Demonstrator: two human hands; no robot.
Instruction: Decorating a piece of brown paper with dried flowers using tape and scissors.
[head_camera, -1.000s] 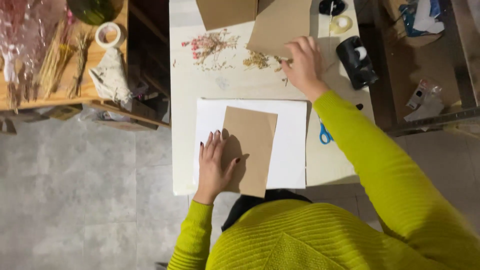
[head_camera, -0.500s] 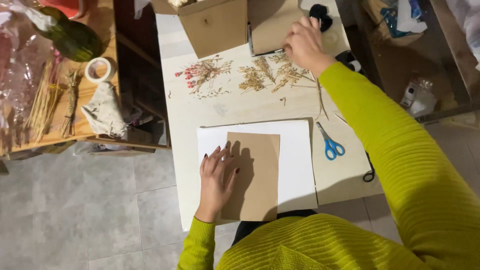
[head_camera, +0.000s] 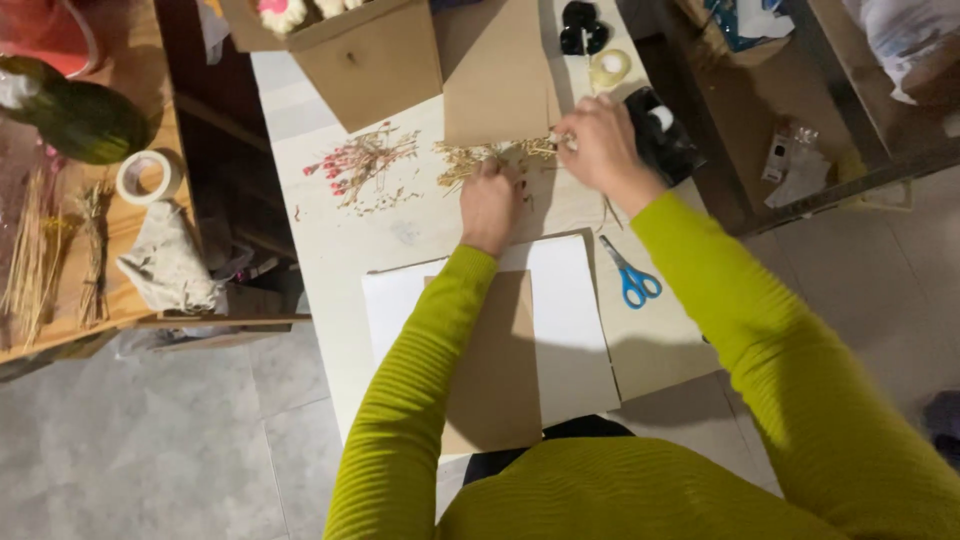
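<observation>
Both hands, left (head_camera: 490, 205) and right (head_camera: 598, 148), pinch the dry sprigs (head_camera: 490, 155) above the card (head_camera: 497, 370); brittle stems may snap.

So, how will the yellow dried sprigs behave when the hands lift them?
The sprigs look thin and wispy, so they are probably very light and floppy. Loose crumbs lie on the table around them, so they likely shed and break easily. Both the left hand and the right hand are on them, which suggests gentle handling.
</observation>
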